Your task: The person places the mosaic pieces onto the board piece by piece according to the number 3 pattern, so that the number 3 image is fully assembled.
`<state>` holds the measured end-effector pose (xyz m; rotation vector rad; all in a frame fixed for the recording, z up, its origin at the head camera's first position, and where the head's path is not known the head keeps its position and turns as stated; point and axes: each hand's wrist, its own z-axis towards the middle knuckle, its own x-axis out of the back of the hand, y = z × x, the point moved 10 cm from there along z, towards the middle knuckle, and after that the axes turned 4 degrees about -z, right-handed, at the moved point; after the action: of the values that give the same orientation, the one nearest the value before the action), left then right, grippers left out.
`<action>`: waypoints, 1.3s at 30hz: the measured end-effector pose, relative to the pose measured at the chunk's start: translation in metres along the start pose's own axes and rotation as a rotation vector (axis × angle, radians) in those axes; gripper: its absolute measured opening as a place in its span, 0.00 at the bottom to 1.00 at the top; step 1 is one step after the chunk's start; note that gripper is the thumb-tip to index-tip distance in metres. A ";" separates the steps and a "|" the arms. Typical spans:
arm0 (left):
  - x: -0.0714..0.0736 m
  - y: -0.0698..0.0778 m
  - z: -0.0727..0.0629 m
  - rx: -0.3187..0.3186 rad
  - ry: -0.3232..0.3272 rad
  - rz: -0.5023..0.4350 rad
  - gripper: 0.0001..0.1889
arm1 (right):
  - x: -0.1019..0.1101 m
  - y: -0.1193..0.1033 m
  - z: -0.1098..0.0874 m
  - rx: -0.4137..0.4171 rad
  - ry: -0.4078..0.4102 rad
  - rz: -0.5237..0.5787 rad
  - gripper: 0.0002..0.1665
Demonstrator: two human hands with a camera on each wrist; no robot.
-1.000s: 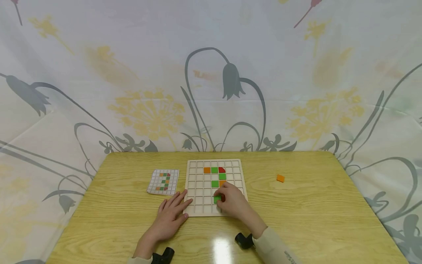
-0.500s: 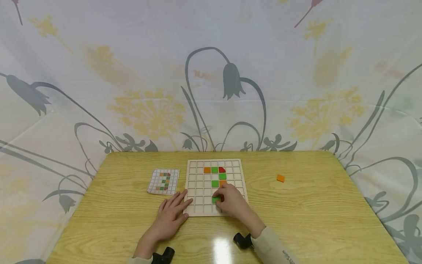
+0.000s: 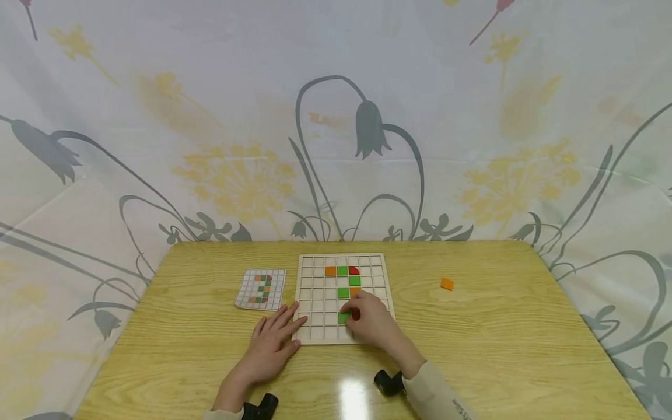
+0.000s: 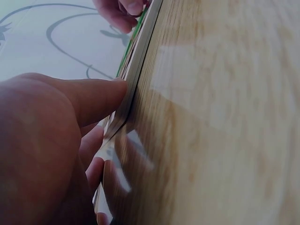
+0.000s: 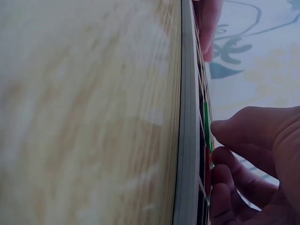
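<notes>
My left hand [image 3: 268,350] lies with fingers spread at the near left corner of the wooden grid board [image 3: 317,304], its fingertips touching the frame. The thumb [image 4: 101,96] is against the board's edge in the left wrist view. Over the board's lower rows, my right hand [image 3: 375,321] has its fingers curled and pinches a green square tile [image 3: 343,318] low in the grid. A red tile [image 5: 207,171] sits beside that green one, partly under the fingers. Farther up the grid are an orange tile [image 3: 330,270], several green tiles and a red rounded tile [image 3: 353,270].
Left of the board lies a paper card [image 3: 261,289] printed with a grid and coloured squares. A loose orange tile [image 3: 447,284] is on the wooden table [image 3: 499,338] to the right. A floral cloth [image 3: 336,146] hangs behind the table.
The green tile under my right hand has shifted slightly left, between the first frame and the second. My left hand stays put at the board's corner.
</notes>
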<state>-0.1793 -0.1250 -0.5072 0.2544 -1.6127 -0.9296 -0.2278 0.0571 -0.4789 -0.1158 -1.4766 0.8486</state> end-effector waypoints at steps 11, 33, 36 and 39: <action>0.000 0.000 0.000 -0.001 0.004 -0.006 0.24 | 0.023 0.021 -0.003 -0.071 0.066 0.025 0.06; 0.001 0.000 -0.001 -0.003 0.001 0.001 0.24 | 0.082 0.102 -0.026 -0.217 0.160 0.047 0.10; 0.001 0.000 -0.001 -0.002 0.001 -0.001 0.24 | 0.089 0.114 -0.032 -0.248 0.163 0.037 0.10; 0.001 0.000 -0.001 0.000 0.004 -0.002 0.24 | 0.097 0.123 -0.037 -0.255 0.181 0.014 0.11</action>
<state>-0.1788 -0.1259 -0.5067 0.2577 -1.6096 -0.9301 -0.2599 0.2142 -0.4734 -0.3836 -1.4085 0.6399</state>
